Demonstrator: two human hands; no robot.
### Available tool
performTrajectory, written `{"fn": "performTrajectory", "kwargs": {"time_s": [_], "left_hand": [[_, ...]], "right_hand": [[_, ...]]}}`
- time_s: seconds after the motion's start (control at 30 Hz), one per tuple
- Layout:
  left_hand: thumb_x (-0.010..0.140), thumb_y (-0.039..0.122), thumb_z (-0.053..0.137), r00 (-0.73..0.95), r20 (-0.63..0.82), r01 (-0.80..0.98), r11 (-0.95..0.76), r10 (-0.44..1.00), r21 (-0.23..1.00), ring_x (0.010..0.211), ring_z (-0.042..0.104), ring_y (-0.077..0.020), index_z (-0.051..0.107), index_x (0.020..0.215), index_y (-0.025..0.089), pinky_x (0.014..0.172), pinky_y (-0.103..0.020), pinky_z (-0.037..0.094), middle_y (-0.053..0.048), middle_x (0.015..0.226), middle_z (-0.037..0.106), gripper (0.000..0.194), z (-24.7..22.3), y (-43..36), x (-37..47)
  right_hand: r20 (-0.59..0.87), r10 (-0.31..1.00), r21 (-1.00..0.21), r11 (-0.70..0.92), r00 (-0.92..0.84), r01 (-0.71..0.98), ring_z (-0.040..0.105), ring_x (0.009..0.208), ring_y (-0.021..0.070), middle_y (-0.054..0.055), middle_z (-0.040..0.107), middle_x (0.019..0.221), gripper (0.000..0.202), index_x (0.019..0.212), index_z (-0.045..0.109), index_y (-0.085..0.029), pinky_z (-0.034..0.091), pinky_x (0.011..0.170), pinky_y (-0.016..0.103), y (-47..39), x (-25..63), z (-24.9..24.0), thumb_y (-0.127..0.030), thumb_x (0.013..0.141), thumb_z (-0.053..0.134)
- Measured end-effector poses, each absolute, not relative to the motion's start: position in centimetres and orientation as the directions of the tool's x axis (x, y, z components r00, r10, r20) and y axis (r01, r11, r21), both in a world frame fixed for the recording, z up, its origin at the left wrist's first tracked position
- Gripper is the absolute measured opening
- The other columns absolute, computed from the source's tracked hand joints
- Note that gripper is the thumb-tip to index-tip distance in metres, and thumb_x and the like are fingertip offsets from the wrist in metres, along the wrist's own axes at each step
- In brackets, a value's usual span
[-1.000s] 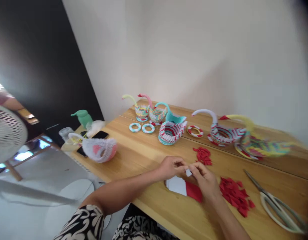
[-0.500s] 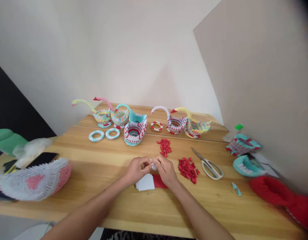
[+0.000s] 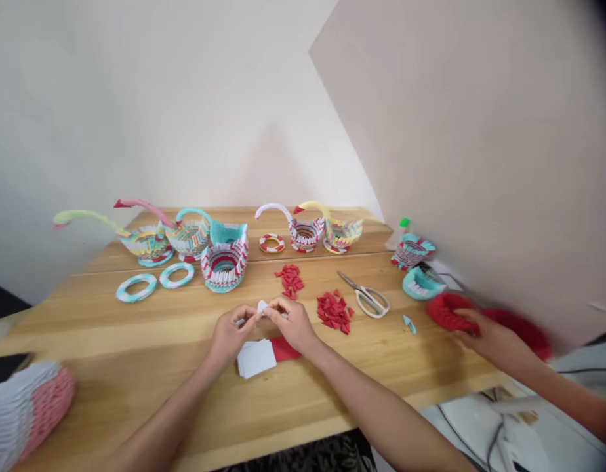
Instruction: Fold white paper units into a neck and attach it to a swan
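Note:
A small piece of white paper [image 3: 262, 307] is pinched between my left hand [image 3: 233, 331] and my right hand [image 3: 293, 322], above the wooden table [image 3: 185, 419]. Both hands have their fingers closed on it, and the fingertips partly cover it. Below them lie a stack of white paper rectangles [image 3: 256, 358] and, beside it, red paper [image 3: 284, 349] that my right hand partly hides. Two piles of small folded red pieces, one farther back [image 3: 290, 280] and one to the right [image 3: 335, 311], lie beyond my right hand. Scissors [image 3: 370, 300] rest to the right of the piles.
Several folded-paper swans [image 3: 223, 262] and rings [image 3: 136, 287] stand along the back. A pink and white paper model [image 3: 32, 413] sits at the left. Another person's hand [image 3: 484, 334] holds a red object [image 3: 448, 311] at the right, near a turquoise paper piece [image 3: 421, 283].
The view has turned to the right, so the table's things appear farther left. Another person's hand has come in at the right and is on the red object. My hands still hold white paper.

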State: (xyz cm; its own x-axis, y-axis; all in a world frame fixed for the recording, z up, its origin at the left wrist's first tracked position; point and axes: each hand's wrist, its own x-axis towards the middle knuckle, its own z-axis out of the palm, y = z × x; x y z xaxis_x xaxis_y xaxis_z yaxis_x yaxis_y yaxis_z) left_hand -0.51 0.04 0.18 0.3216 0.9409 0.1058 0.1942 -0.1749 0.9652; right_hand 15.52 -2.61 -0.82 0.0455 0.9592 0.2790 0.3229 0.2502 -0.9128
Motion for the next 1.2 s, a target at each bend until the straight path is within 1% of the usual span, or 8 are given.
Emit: {"fn": "performTrajectory", "kwargs": {"time_s": [0.17,0.4,0.57,0.7,0.83,0.97,1.07,1.2], "left_hand": [[0.073,0.045,0.057,0.344,0.082,0.273,-0.183,0.936,0.945,0.047,0.04,-0.0094,0.057,0.063,0.016,0.044,-0.019,0.033,0.002,0.056,0.049,0.03,0.33,-0.07,-0.23],[0.073,0.046,0.057,0.357,0.073,0.307,-0.19,0.931,0.933,0.048,0.041,-0.0098,0.061,0.07,0.015,0.043,-0.02,0.034,0.001,0.062,0.053,0.031,-0.05,0.07,-0.33],[0.074,0.048,0.058,0.351,0.072,0.283,-0.179,0.934,0.942,0.048,0.041,-0.0094,0.062,0.075,0.016,0.043,-0.019,0.033,0.001,0.062,0.054,0.033,-0.27,0.15,-0.42],[0.074,0.045,0.058,0.34,0.059,0.28,-0.161,0.938,0.946,0.046,0.039,-0.0085,0.059,0.067,0.016,0.043,-0.02,0.032,0.002,0.058,0.051,0.03,-0.27,0.12,-0.35],[0.074,0.043,0.058,0.326,0.026,0.191,-0.093,0.945,0.977,0.048,0.041,-0.0085,0.055,0.064,0.016,0.046,-0.02,0.033,0.003,0.057,0.051,0.029,-0.35,0.43,-0.39],[0.072,0.042,0.061,0.303,0.028,0.067,-0.05,0.952,0.996,0.053,0.045,-0.0091,0.053,0.063,0.016,0.054,-0.021,0.037,0.002,0.056,0.053,0.029,-0.18,0.75,-0.57],[0.071,0.042,0.063,0.303,0.007,0.028,-0.016,0.953,0.999,0.054,0.047,-0.0091,0.054,0.064,0.015,0.055,-0.021,0.038,0.002,0.056,0.054,0.029,0.1,0.66,-0.57],[0.069,0.041,0.065,0.303,-0.008,0.044,-0.005,0.953,0.999,0.053,0.045,-0.0086,0.056,0.063,0.015,0.051,-0.02,0.036,0.002,0.055,0.053,0.029,0.29,0.42,-0.52]], "right_hand": [[0.298,0.951,-0.9,0.25,0.085,0.356,0.051,0.062,0.0112,-0.002,0.061,0.066,0.016,0.072,0.064,-0.019,0.037,0.059,0.022,-2.55,15.63,-0.69,-0.03,0.083,0.06],[0.321,0.945,-0.891,0.278,0.065,0.359,0.051,0.062,0.0109,-0.002,0.061,0.067,0.018,0.074,0.065,-0.019,0.038,0.06,0.022,-2.68,15.76,-0.55,-0.032,0.084,0.059],[0.34,0.938,-0.878,0.291,0.066,0.381,0.053,0.064,0.0116,-0.002,0.062,0.068,0.015,0.075,0.066,-0.019,0.038,0.062,0.023,-2.83,15.82,-0.32,-0.029,0.084,0.059],[0.323,0.945,-0.883,0.282,0.05,0.374,0.056,0.067,0.0128,-0.001,0.063,0.07,0.016,0.075,0.065,-0.02,0.04,0.065,0.024,-2.84,15.89,-0.49,-0.029,0.085,0.057],[0.241,0.968,-0.952,0.223,0.064,0.212,0.059,0.071,0.0146,0.001,0.065,0.074,0.025,0.082,0.065,-0.02,0.045,0.069,0.026,-2.58,16.04,-0.52,-0.037,0.09,0.05],[0.181,0.982,-0.98,0.177,0.043,0.089,0.06,0.072,0.0159,0.002,0.065,0.076,0.033,0.092,0.066,-0.019,0.048,0.072,0.028,-2.41,16.12,-0.5,-0.047,0.089,0.049],[0.165,0.986,-0.982,0.163,0.013,0.091,0.061,0.076,0.0167,0.003,0.067,0.08,0.03,0.093,0.066,-0.019,0.048,0.076,0.03,-2.48,15.97,-0.72,-0.046,0.087,0.053],[0.174,0.984,-0.969,0.166,0.03,0.184,0.06,0.075,0.0169,0.003,0.068,0.081,0.023,0.083,0.066,-0.019,0.047,0.073,0.029,-2.44,15.69,-1.15,-0.041,0.082,0.061]]}}
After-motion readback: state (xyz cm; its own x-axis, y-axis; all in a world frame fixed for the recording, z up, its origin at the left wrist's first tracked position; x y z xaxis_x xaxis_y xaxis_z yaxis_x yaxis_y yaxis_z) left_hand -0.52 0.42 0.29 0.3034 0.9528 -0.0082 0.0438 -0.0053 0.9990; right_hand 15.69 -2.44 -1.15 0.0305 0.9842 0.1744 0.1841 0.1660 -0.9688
